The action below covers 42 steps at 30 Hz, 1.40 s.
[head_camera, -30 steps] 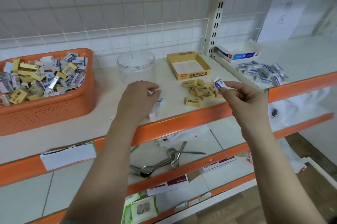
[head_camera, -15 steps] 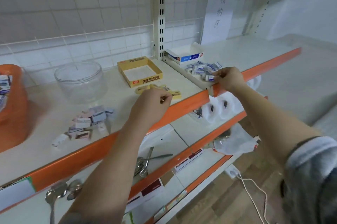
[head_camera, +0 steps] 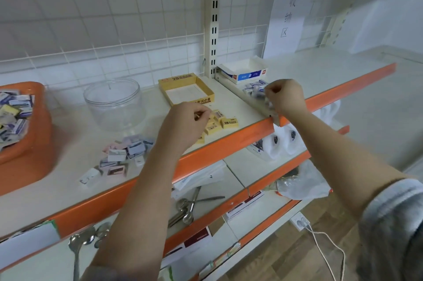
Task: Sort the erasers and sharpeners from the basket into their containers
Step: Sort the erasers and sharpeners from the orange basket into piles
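The orange basket [head_camera: 34,143] at the left holds several mixed erasers and sharpeners. On the shelf stand a clear round tub [head_camera: 114,106] and an open yellow box [head_camera: 164,81], both with nothing in them. My left hand [head_camera: 185,122] hovers over a pile of yellow erasers [head_camera: 226,122], fingers curled, with a sliver of yellow pinched at its fingertips. A pile of pastel pieces [head_camera: 123,154] lies left of that hand. On the right shelf my right hand [head_camera: 283,97] pinches a blue-and-white eraser at the edge of a like pile [head_camera: 254,89], in front of a blue-and-white box [head_camera: 245,73].
A slotted upright post [head_camera: 214,17] divides the two shelf bays. A paper sign [head_camera: 286,19] hangs on the wire back. Lower shelves carry scissors [head_camera: 201,200], spoons [head_camera: 77,241] and a plastic bag [head_camera: 302,184]. A power strip [head_camera: 299,221] with a cable lies on the floor.
The view swung right. My right hand carried its blue-and-white eraser to the right shelf's pile. My left hand left the pastel pile and came over the yellow erasers.
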Each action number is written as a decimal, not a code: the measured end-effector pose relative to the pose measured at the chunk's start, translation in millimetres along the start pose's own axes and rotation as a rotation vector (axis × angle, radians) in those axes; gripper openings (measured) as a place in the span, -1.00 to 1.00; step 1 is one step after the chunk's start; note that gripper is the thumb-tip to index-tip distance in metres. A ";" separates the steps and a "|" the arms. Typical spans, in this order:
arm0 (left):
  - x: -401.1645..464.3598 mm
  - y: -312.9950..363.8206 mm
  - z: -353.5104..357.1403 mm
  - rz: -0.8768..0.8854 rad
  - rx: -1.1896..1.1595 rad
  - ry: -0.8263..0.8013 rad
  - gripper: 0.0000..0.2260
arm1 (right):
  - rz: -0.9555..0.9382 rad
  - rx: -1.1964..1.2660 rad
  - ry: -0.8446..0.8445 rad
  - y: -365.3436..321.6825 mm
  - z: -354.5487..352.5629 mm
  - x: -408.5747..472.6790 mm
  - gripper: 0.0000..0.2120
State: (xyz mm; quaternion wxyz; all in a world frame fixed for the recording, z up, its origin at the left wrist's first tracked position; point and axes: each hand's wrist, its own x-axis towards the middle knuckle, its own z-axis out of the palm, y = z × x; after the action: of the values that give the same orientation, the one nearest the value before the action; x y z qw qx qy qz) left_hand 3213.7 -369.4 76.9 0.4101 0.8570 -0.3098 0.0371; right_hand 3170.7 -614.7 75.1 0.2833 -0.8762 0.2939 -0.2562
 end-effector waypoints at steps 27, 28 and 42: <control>-122.3 -195.3 -331.4 -0.351 0.282 0.310 -0.83 | -0.603 0.398 -0.230 -356.6 194.9 -177.2 -0.86; -125.7 -199.5 -335.4 -0.364 0.288 0.318 -0.82 | -0.649 0.338 -0.276 -365.5 197.3 -175.9 -0.87; -152.6 -216.4 -356.2 -0.384 0.259 0.392 -0.84 | -1.612 -0.815 -0.703 -399.5 284.2 -154.5 -0.66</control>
State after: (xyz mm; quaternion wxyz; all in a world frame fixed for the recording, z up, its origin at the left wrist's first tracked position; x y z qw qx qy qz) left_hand 3280.2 67.7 116.8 0.3490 0.9216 -0.0496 0.1627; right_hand 3385.9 -148.1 88.6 -0.2314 -0.8721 -0.4305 0.0249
